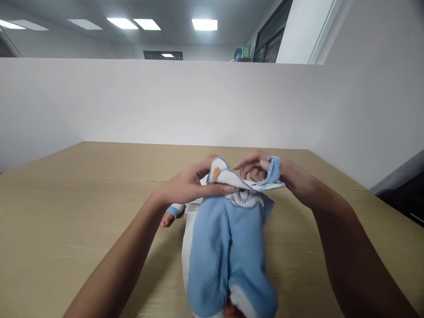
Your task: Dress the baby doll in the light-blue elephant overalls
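Observation:
A baby doll lies on its back with its legs toward me, dressed in fluffy blue overalls (212,251) with an embroidered white patch at the waist. Its small hand (166,219) shows at the left, below a blue and white cuff. My left hand (195,181) pinches the lifted white bib (232,177) of the overalls between thumb and fingers. My right hand (256,168) is curled behind the bib's right end, beside a looped blue strap (274,170) that hangs over its thumb. The raised bib and my hands hide the doll's head.
The doll lies on a tan tabletop (82,212). A white partition (165,101) rises behind the table's far edge. At the right, past the table's side, is a dark object (404,198).

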The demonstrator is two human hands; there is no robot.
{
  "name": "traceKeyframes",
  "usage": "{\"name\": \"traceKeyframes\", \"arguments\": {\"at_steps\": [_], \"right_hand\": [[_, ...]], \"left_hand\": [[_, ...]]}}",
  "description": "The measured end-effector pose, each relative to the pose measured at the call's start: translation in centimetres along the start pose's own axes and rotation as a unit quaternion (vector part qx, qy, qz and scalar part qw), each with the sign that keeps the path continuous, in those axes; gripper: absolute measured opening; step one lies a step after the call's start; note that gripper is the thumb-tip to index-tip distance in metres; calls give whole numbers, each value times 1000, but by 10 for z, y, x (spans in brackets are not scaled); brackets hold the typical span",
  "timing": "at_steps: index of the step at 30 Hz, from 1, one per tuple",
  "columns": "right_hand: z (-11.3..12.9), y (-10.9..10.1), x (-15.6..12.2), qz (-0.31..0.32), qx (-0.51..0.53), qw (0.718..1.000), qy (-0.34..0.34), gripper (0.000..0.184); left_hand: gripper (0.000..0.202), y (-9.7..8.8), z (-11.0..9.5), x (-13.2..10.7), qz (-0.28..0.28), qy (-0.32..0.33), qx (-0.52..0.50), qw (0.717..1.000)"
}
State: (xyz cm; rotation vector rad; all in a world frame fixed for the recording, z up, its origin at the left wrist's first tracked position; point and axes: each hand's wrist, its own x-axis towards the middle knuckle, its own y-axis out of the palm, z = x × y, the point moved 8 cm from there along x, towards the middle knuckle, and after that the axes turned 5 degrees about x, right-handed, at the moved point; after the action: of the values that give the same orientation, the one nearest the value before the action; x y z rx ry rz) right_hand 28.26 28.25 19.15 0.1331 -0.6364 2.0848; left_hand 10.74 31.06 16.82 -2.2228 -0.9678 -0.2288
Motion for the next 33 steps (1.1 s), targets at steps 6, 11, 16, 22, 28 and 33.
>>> {"name": "traceKeyframes", "arguments": {"at_steps": [6, 11, 16, 22, 28, 33], "right_hand": [[-13, 14, -7, 138, -40, 990, 9, 19], [8, 17, -1, 47, 17, 995, -87, 11], [-16, 36, 8, 100, 11, 995, -25, 33], [-51, 62, 4, 170, -100, 979, 54, 47], [-17, 63, 5, 183, 6, 982, -37, 47], [-22, 75, 0, 258, -56, 965, -8, 28]], "left_hand": [[29, -21, -6, -8, -85, 9, -34, 996], [26, -19, -10, -15, 65, -20, 18, 998], [30, -24, -19, -17, 17, 19, -85, 996], [22, -18, -19, -15, -1, 12, -40, 999], [30, -13, -12, -31, 172, -35, 44, 984], [16, -26, -14, -27, 55, -9, 1, 998]]}}
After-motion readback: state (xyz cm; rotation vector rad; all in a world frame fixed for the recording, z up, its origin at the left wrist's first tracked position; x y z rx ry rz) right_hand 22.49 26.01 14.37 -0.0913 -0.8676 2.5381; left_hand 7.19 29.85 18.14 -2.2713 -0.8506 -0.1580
